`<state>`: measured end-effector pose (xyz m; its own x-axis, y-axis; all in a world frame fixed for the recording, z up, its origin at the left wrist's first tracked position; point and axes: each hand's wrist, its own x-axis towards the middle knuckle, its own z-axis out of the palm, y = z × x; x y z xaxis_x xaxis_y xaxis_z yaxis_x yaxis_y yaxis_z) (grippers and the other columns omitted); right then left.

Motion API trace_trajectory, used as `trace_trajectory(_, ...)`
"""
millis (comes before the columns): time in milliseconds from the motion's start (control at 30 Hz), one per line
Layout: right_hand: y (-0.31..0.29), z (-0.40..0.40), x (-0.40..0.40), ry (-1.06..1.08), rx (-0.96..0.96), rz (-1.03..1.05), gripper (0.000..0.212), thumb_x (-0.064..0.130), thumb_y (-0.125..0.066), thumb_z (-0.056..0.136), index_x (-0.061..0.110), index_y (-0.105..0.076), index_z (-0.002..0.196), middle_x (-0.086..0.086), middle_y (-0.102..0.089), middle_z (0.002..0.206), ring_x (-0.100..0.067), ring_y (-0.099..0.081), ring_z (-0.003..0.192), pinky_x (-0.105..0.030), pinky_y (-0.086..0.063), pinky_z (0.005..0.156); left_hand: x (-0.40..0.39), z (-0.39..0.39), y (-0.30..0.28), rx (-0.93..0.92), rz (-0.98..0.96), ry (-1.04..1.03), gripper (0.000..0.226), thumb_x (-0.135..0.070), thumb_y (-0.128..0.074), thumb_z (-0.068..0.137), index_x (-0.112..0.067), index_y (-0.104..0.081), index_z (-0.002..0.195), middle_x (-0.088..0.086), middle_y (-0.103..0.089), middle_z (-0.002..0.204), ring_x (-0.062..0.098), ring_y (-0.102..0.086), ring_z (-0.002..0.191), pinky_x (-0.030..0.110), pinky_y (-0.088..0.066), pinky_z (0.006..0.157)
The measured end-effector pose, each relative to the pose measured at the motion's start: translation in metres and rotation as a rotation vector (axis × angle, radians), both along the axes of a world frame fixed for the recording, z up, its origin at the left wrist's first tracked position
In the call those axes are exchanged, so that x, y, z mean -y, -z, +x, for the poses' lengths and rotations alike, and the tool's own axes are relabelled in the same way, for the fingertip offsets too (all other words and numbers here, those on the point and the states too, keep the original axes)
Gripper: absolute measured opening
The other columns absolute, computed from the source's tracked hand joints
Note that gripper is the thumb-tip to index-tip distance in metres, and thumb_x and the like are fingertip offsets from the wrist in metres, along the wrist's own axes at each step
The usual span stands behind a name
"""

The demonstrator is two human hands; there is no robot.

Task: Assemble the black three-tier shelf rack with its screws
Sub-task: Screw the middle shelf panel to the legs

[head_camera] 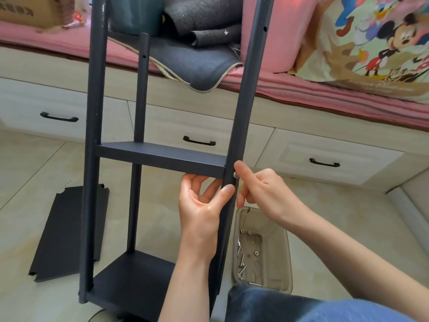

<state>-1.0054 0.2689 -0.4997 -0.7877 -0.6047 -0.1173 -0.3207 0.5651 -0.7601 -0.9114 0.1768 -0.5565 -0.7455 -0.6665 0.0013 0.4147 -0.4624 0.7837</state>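
Currently the black rack (130, 205) stands upright on the floor (27, 173) in front of the person, with bottom shelf (132, 275) and middle shelf (162, 156) already sitting between the poles. Top tier not yet on: a loose shelf panel (69, 231) lies flat on the floor left of the rack, probably that third tier. Left hand (202, 203) wraps the right front pole (243, 94) just under the middle shelf, thumb across the front, likely steadying pole against shelf so the holes line up. Right hand (262, 189) pinches a small silver screw (235, 174) at the pole's outer side, level with the shelf edge, apparently starting it by finger. Whether the screw is already threaded in cannot be told. Beige tray (283, 247) sits on the floor just right of the pole base, near the person's knee (278, 307), holding spare screws (241, 263) within easy reach. Behind: drawer fronts (325, 156) under a pink-cushioned bench (301, 96). Cartoon-mouse print cushion (371, 38) top right carries some script, too small to read. Cardboard box (25, 10) top left has dark printing, also not legible.
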Motion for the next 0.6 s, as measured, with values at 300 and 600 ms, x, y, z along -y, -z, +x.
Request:
trace_trajectory(300, 0.004, -0.008, 0.014, 0.278, 1.146, -0.510, 0.063, 0.058, -0.058, 0.091, 0.007, -0.054, 0.129, -0.017, -0.072, 0.113, -0.029, -0.071, 0.103, -0.042, -0.056, 0.088, 0.026, 0.030, -0.021, -0.007, -0.050, 0.027, 0.054, -0.007, -0.072, 0.082, -0.010, -0.058, 0.134, 0.005, -0.071, 0.126, 0.024, -0.069, 0.116, 0.026, -0.057, 0.087)
trace_trajectory(600, -0.033, 0.018, 0.071, 0.090, 1.310, -0.687, 0.034, 0.014, -0.056, 0.099, 0.001, -0.049, 0.130, -0.027, -0.069, 0.113, -0.041, -0.070, 0.100, -0.052, -0.061, 0.077, 0.067, 0.095, -0.047, 0.055, 0.026, -0.032, 0.053, -0.010, -0.070, 0.082, -0.008, -0.061, 0.134, 0.008, -0.072, 0.121, 0.019, -0.071, 0.105, 0.025, -0.058, 0.083)
